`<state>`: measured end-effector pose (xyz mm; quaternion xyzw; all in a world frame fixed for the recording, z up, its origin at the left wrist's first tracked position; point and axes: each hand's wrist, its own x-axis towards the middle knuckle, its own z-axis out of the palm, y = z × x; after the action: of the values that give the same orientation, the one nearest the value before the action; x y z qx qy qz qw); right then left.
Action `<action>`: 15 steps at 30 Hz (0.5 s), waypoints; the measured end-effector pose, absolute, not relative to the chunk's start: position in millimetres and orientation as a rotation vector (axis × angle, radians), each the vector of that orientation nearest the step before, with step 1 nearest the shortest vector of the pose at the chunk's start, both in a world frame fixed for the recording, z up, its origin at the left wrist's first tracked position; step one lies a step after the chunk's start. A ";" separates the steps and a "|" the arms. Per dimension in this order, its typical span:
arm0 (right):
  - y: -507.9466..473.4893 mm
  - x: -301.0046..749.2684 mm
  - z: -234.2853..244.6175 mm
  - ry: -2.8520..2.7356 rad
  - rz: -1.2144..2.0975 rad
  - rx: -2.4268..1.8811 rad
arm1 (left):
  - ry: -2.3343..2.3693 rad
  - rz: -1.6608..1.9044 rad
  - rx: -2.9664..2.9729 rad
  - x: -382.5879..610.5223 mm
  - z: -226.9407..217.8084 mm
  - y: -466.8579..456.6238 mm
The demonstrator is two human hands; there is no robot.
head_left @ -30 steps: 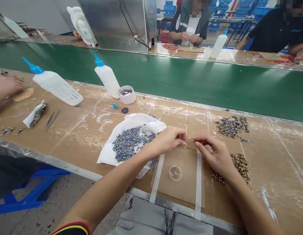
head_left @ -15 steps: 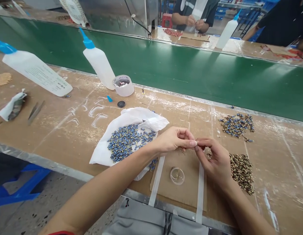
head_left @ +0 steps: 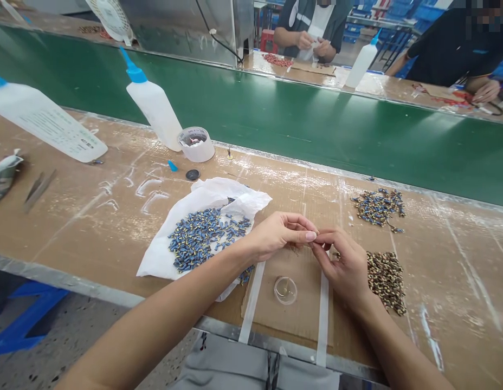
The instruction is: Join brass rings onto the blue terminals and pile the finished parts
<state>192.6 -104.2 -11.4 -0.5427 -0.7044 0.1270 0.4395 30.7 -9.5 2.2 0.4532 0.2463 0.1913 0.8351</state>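
Fingertips of left hand (head_left: 282, 234) and right hand (head_left: 344, 264) pinched together, meeting above the cardboard sheet (head_left: 300, 309); any part between them too small to see, axis untellable. Blue parts (head_left: 205, 238) on white bag beside the left wrist.

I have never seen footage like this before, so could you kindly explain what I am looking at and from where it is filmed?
The view comes from a camera worn on a person's head, looking down at their own bare hands. The left hand and right hand meet fingertip to fingertip, pinching something too small to identify. On the brown bench lie blue pieces on a white bag, two more small heaps, a clear dish and glue bottles. Beyond the green belt, other people work.
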 end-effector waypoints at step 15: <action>-116.4 189.4 2.4 -1.823 1.269 -1.412 | 0.753 0.524 1.744 30.9 -9.9 -2.5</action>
<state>189.4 -116.4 2.4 -0.5191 -0.6703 0.4665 0.2522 30.9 -2.5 -9.9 0.7377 0.3186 0.2217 0.5524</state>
